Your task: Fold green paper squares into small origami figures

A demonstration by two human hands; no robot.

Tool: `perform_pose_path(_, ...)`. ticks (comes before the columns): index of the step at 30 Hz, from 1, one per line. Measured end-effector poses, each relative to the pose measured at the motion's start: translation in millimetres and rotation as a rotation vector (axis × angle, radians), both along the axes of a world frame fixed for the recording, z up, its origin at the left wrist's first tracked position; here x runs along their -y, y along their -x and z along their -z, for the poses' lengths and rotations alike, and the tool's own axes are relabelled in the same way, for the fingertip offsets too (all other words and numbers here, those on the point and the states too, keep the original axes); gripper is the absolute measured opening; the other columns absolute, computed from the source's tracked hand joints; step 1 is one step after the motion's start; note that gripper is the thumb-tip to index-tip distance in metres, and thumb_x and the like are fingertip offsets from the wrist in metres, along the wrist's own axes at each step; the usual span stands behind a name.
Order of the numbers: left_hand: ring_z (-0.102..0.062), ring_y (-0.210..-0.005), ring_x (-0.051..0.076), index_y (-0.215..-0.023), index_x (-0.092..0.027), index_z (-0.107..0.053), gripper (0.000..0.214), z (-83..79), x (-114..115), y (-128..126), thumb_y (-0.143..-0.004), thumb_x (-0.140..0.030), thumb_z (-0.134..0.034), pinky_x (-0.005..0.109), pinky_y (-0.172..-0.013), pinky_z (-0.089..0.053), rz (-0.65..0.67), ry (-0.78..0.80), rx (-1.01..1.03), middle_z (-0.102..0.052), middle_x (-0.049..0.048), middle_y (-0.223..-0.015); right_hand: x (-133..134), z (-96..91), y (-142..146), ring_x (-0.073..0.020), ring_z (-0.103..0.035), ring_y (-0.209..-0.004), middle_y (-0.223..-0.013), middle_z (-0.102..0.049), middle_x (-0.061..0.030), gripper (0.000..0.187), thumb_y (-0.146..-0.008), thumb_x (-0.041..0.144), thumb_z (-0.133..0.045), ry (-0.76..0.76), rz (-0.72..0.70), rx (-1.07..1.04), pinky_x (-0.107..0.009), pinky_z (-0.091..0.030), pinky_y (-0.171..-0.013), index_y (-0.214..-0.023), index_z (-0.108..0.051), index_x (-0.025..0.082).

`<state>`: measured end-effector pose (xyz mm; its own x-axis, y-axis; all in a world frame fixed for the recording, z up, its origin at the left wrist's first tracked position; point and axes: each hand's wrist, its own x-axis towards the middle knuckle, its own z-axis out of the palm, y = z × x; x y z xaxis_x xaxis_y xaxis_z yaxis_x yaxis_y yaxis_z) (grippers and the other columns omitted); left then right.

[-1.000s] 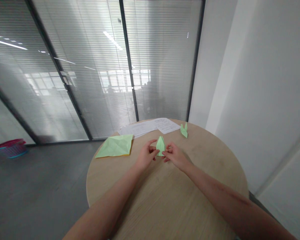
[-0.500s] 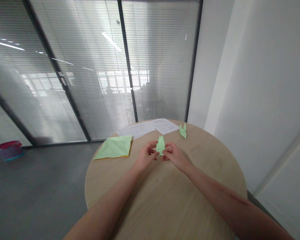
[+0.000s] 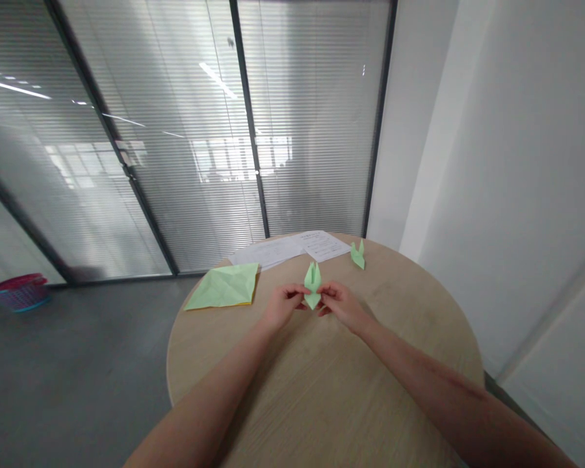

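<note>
- Showing a pointed lower tip on the folded green paper (image 3: pixel 312 278) in place of the broad bottom edge of a second ago, and holding the fingers of the left hand (image 3: pixel 285 304) lower along its side, tucked in rather than raised.
- Filling the background with a dark-framed glass partition (image 3: pixel 175 195), meeting a white wall (image 3: pixel 517 162) at the right.
- Working over a round wooden table (image 3: pixel 331 383) on a grey floor (image 3: pixel 92 383), stretching both arms across from the near side.
- Facing overlapping white printed sheets (image 3: pixel 324 246) at the table's far edge.
- Having green sheets (image 3: pixel 224 286) lying at the table's left, showing yellow along one edge.
- Having a red-and-blue basket (image 3: pixel 19 294) sitting on the floor, well left of the table.
- Closing the left hand to a narrow pinch, gripping the paper's left side between thumb and fingers.
- Pinching the right side with the right hand (image 3: pixel 341 302), likewise narrow, curling the other fingers below.
- Holding the paper between both hands, pointing two narrow flaps away.
- Having a smaller folded green figure (image 3: pixel 357 255) standing beside the printed sheets, beyond the right hand.
</note>
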<state>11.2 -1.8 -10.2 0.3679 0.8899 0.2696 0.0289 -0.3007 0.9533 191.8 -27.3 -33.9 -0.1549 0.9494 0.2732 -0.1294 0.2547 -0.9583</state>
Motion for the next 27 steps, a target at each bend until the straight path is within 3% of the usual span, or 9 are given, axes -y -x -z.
perform_pose_path(8, -0.066, -0.082, 0.021, -0.091, -0.014, -0.075, 0.025, -4.4, 5.5, 0.7, -0.076, -0.032, -0.066, 0.033, -0.070, -0.058, 0.039, 0.040, 0.004, -0.073, 0.0078, -0.093, -2.7, 2.2, -1.6, -0.0173, -0.065, -0.065, -0.075, -0.068, -0.0027, 0.021, -0.073, 0.035, -0.062, 0.067, 0.075, 0.025, -0.034, -0.057, -0.062, -0.082, -0.067, 0.017)
perform_pose_path(15, -0.066, -0.077, 0.019, -0.090, -0.013, -0.074, 0.028, -0.2, -0.8, 1.3, -0.073, -0.036, -0.072, 0.034, -0.071, -0.057, 0.009, 0.034, -0.047, -0.073, 0.0072, -0.086, 2.3, -3.6, 0.6, -0.0165, -0.066, -0.067, -0.080, -0.068, -0.0044, 0.022, -0.074, 0.033, -0.062, 0.092, 0.045, 0.025, -0.031, -0.057, -0.061, -0.086, -0.068, 0.016)
perform_pose_path(24, -0.064, -0.070, 0.016, -0.079, -0.014, -0.065, 0.021, -0.5, -2.5, 1.6, -0.071, -0.032, -0.073, 0.030, -0.064, -0.055, -0.046, 0.012, 0.016, -0.067, 0.0028, -0.076, 3.7, -4.8, -0.8, -0.0154, -0.065, -0.068, -0.074, -0.064, -0.0009, 0.019, -0.074, 0.032, -0.064, 0.037, 0.066, -0.011, -0.024, -0.052, -0.054, -0.081, -0.052, 0.018)
perform_pose_path(27, -0.063, -0.069, 0.016, -0.079, -0.015, -0.064, 0.021, -1.2, -1.7, 1.6, -0.072, -0.032, -0.072, 0.029, -0.063, -0.055, -0.025, 0.008, 0.023, -0.066, 0.0023, -0.076, 4.4, -5.2, -1.6, -0.0164, -0.066, -0.070, -0.079, -0.066, -0.0019, 0.026, -0.075, 0.035, -0.066, 0.038, 0.058, -0.014, -0.025, -0.052, -0.055, -0.090, -0.050, 0.020)
